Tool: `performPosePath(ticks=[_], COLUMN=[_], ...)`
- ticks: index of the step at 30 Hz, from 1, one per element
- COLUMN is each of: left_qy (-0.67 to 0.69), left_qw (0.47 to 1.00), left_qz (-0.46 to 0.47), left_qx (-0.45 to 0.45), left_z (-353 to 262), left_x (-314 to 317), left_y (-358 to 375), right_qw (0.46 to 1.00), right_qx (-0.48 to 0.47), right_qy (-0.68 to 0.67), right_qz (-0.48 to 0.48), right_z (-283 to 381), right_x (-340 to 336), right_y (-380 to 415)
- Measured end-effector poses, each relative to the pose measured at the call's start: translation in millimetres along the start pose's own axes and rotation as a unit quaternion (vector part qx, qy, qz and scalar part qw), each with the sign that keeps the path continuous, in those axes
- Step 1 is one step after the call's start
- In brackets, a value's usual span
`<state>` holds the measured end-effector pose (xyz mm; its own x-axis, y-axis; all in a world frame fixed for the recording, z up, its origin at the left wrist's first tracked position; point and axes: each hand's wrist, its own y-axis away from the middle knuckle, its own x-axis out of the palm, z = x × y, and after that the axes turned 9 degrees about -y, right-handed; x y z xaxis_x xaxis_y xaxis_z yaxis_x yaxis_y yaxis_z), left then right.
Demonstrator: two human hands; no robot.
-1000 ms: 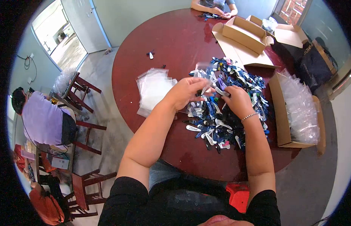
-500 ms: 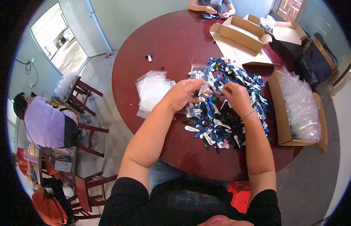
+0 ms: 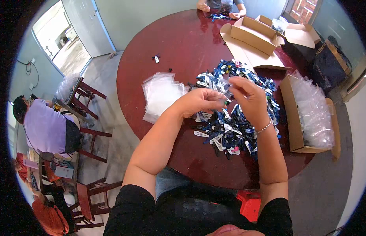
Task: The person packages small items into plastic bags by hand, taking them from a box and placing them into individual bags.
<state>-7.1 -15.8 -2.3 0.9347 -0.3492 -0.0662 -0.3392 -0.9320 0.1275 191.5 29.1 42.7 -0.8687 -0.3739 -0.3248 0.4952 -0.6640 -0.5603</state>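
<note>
My left hand (image 3: 200,103) has its fingers closed round a small clear plastic bag (image 3: 224,90) above the pile. On the other side, my right hand (image 3: 250,100) pinches that bag near its upper edge; what is inside cannot be made out clearly. Under both hands spreads a heap of snap hair clips (image 3: 232,129), mostly blue, black and white, with a few pink ones. A stack of flat clear bags (image 3: 161,98) lies left of my left hand.
To the right stands a cardboard box (image 3: 292,118) full of packed clear bags (image 3: 314,112). Open cardboard boxes (image 3: 253,35) lie at the back right. Two loose clips (image 3: 156,59) rest on the red table (image 3: 151,43). Across it, a person's hands (image 3: 235,15) are near more clips.
My right hand has risen and turned, its fingers now at the bag's edge. My left hand has shifted right and lower, and the bag has moved right with it.
</note>
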Motion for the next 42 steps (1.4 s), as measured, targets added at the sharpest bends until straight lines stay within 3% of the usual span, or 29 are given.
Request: performPosePath(ticks=[4,5,9,10,11,13,16,17,19,25,27,30,33,35,42], left_qy=[0.009,0.009,0.053,0.055,0.056,0.024,0.021,0.045,0.05,0.028,0.017,0.002,-0.027,-0.024,-0.023], left_qw=[1.0,1.0,0.996,0.996,0.995,0.995,0.999,0.999,0.998,0.998,0.998,0.999,0.998,0.999,0.999], left_qz=[0.0,-0.006,0.013,0.026,0.039,0.056,0.018,-0.009,-0.047,-0.044,-0.047,-0.045,-0.047,-0.037,-0.03], left_qx=[0.004,0.008,0.064,0.066,0.067,0.076,0.042,0.022,0.008,0.026,0.025,0.022,0.013,0.011,0.013], left_z=[-2.1,-2.6,-7.0,-3.1,-2.5,-3.1,0.4,-0.4,-4.5,-6.2,-8.0,-7.3,-11.1,-9.9,-3.9], left_x=[-0.5,-0.2,3.2,2.2,2.1,3.5,1.9,3.1,3.6,3.5,4.7,5.7,10.0,11.2,9.1], left_y=[1.6,1.7,5.9,5.3,4.9,3.2,-1.3,-3.0,-2.0,0.1,1.2,1.6,3.4,2.0,-0.7], right_qw=[0.989,0.99,0.994,0.984,0.997,0.996,0.995,0.997,0.977,0.95,0.918,0.906,0.901,0.915,0.913], right_qx=[0.013,0.06,0.092,0.162,0.017,-0.007,0.08,0.077,0.031,0.017,0.11,0.081,0.121,0.063,0.124], right_qy=[-0.12,-0.098,-0.044,-0.054,0.002,0.007,-0.056,-0.009,0.207,0.272,0.322,0.362,0.355,0.34,0.359], right_qz=[-0.08,-0.075,0.035,0.057,0.078,0.092,0.019,-0.003,-0.038,-0.156,-0.202,-0.206,-0.216,-0.208,-0.15], right_z=[-14.2,-10.4,-7.8,-2.5,-3.2,2.3,12.7,13.3,2.0,24.3,51.8,52.7,61.6,53.7,31.6], right_x=[-1.9,-5.2,-3.7,-1.5,-0.7,-4.9,-19.2,-27.7,-46.9,-116.6,-133.2,-181.6,-208.5,-224.6,-260.9], right_y=[-2.2,-1.7,-2.3,0.6,0.9,1.3,-0.2,-2.2,-2.7,19.2,38.5,84.7,124.3,148.6,200.1])
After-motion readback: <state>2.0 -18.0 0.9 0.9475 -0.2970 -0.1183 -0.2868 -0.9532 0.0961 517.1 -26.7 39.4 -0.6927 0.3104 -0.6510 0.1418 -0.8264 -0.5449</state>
